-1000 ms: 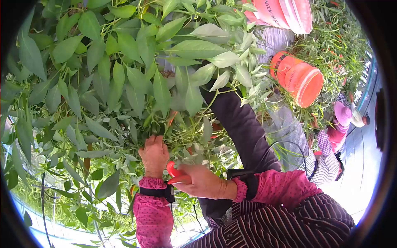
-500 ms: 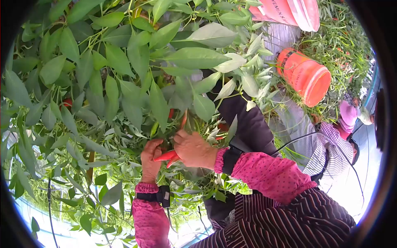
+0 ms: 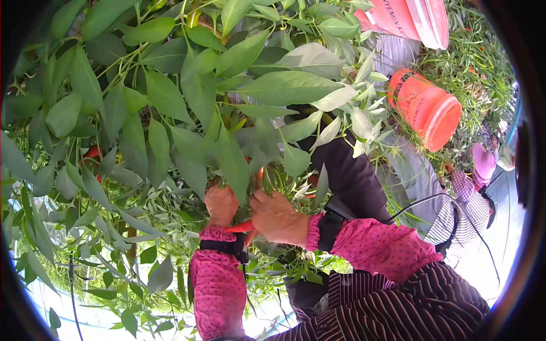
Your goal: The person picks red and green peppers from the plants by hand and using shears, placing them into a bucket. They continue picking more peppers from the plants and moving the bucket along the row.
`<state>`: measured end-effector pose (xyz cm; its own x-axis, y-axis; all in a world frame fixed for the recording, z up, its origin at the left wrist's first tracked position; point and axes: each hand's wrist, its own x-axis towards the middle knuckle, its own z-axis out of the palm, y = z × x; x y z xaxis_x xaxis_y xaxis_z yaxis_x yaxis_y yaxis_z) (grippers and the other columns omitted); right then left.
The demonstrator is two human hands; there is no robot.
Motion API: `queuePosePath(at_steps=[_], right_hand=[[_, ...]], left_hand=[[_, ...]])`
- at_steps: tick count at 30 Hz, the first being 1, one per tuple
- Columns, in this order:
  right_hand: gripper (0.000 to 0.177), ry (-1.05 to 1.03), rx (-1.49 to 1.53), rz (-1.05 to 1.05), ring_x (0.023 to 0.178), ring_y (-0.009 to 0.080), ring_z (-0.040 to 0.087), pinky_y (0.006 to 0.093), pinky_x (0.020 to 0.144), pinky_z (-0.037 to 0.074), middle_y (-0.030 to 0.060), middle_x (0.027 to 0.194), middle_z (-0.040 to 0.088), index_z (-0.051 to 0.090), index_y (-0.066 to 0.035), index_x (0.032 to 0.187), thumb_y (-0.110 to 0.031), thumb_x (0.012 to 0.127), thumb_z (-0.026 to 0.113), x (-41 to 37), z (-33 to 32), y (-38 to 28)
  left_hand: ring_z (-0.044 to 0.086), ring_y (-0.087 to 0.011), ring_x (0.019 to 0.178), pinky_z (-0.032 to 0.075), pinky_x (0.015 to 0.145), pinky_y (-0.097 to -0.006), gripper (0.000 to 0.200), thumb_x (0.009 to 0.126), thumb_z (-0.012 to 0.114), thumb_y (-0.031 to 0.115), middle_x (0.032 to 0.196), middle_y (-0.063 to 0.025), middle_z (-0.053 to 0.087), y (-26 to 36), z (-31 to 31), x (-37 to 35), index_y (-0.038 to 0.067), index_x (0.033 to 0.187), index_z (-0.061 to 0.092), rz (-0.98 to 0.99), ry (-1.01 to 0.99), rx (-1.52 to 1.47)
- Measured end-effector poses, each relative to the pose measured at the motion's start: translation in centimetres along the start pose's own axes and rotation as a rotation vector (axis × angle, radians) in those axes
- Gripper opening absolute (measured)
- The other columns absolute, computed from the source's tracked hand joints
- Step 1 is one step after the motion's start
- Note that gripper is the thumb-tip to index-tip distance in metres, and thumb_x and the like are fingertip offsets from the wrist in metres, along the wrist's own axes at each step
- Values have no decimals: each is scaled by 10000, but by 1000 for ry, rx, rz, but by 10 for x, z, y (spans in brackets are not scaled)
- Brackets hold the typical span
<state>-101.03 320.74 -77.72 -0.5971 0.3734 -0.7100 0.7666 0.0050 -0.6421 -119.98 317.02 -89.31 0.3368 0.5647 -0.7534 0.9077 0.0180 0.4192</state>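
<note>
My right hand (image 3: 278, 218) is closed around red chili peppers (image 3: 241, 227), whose red ends stick out below the fingers toward my left wrist. My left hand (image 3: 222, 203) reaches up into the pepper plant (image 3: 165, 148), beside the right one. Leaves cover its fingers, so what they touch is hidden. Another orange-red pepper (image 3: 260, 178) hangs just above my right hand. Farther left, a red pepper (image 3: 92, 152) shows partly among the leaves.
An orange-red bucket (image 3: 424, 108) lies tilted at the right, with a second pink-red bucket (image 3: 404, 20) above it. Another person (image 3: 463, 207) in a striped top and pink hat is at the far right. A thin dark cable (image 3: 421, 200) curves across near my right sleeve.
My left hand has moved up into the leaves, away from the pepper tips, and its fingers are now covered. The right hand still holds the peppers. The view has shifted slightly.
</note>
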Motion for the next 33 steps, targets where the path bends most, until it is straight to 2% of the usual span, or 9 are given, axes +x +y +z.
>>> queuePosePath(at_steps=[3, 10, 16, 20, 23, 26, 27, 31, 33], right_hand=[[173, -3, -17, -2, 1006, 216, 453, 345, 698, 397, 20, 928, 566, 676, -100, 760, -230, 649, 651, -4, -2, -4], [180, 99, -25, -34, 998, 213, 460, 343, 694, 387, 29, 928, 566, 668, -96, 744, -243, 641, 655, -7, 4, -4], [188, 57, -3, -60, 1014, 229, 463, 347, 677, 389, 55, 953, 557, 645, -76, 727, -238, 634, 668, -5, 1, -3], [198, 33, 7, -89, 994, 232, 477, 379, 653, 400, 76, 917, 541, 633, -60, 734, -226, 632, 666, 0, -2, 0], [224, 42, 11, -107, 990, 231, 476, 393, 673, 412, 71, 932, 537, 627, -59, 745, -238, 621, 678, -1, -9, -2], [238, -22, 14, -93, 996, 229, 473, 402, 686, 419, 58, 953, 534, 622, -63, 769, -244, 628, 685, 4, -7, -2], [235, -28, 16, -90, 995, 228, 473, 404, 685, 420, 55, 954, 535, 623, -64, 773, -243, 634, 685, 3, -10, -2], [234, -61, 38, -83, 1003, 228, 469, 414, 699, 427, 46, 957, 535, 625, -70, 796, -255, 663, 680, 5, -14, -6], [233, -46, 31, -77, 1017, 230, 464, 406, 706, 442, 44, 965, 537, 620, -67, 787, -259, 669, 678, 4, -13, -6]], left_hand=[[603, -297, 878, 488, 715, -392, 194, 826, 535, 167, 1009, -174, 621, -31, 41, -13, 63, 932, 660, -127, -139, -335], [601, -313, 930, 481, 781, -410, 267, 824, 552, 243, 1053, -151, 620, -25, 57, 0, 101, 1037, 627, -90, -158, -654], [598, -327, 975, 475, 837, -424, 354, 822, 566, 309, 1091, -132, 618, -19, 66, -5, 134, 1127, 599, -162, 42, -494], [573, -298, 1051, 445, 884, -437, 495, 785, 583, 405, 1185, -110, 588, 9, 49, -9, 177, 1224, 555, -554, -97, -366], [561, -288, 1074, 416, 905, -485, 528, 793, 564, 437, 1185, -92, 592, 4, 45, -13, 200, 1265, 539, -410, -218, -232], [551, -283, 1104, 398, 905, -530, 565, 804, 547, 466, 1227, -81, 575, 9, 38, -18, 209, 1305, 509, -404, -121, -293], [569, -277, 1079, 426, 894, -470, 502, 836, 555, 406, 1192, -107, 598, 26, 16, -14, 163, 1274, 537, -502, -98, -312], [586, -149, 819, 477, 779, -287, 300, 882, 561, 159, 953, -75, 664, 25, 4, -31, -3, 1129, 615, -296, 306, -942], [583, -139, 825, 471, 785, -272, 283, 905, 556, 181, 960, -73, 661, 29, -22, -42, -12, 1099, 629, -420, 224, -1041]])
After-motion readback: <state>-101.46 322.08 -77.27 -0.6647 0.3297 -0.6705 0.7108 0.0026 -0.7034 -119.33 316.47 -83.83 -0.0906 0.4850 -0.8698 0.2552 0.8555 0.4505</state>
